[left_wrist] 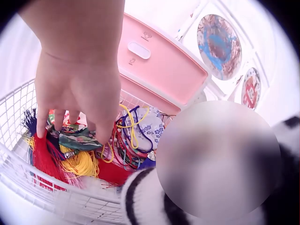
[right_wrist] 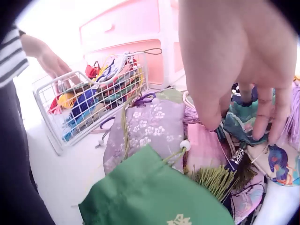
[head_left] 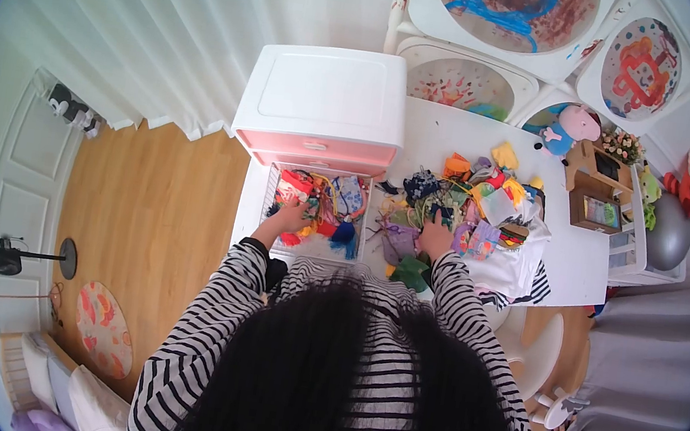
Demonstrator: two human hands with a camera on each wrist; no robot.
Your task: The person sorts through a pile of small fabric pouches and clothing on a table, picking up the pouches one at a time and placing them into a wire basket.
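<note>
My left hand (head_left: pixel 286 218) reaches into a white wire basket (left_wrist: pixel 101 197), its fingers pointing down onto small cloth sachets with tassels. Under the fingertips lies a dark green patterned sachet (left_wrist: pixel 79 139), with a red tassel (left_wrist: pixel 47 157) and yellow cords (left_wrist: pixel 79 164) beside it. My right hand (head_left: pixel 436 238) is over a heap of sachets on the table; its thumb and fingers pinch a teal patterned sachet (right_wrist: pixel 243 123) with a beaded dark tassel. Close by are a lilac flowered pouch (right_wrist: pixel 145 129), a pink pouch (right_wrist: pixel 204 147) and a green pouch (right_wrist: pixel 150 192).
A white-topped drawer unit (head_left: pixel 326 91) with pink drawers stands behind the basket. The heap spreads right over the white table (head_left: pixel 572 276), with a toy burger (head_left: pixel 514 235) and white cloth (head_left: pixel 498 275). A wooden organizer (head_left: pixel 596 196) and a plush toy (head_left: pixel 569 132) sit at the back right.
</note>
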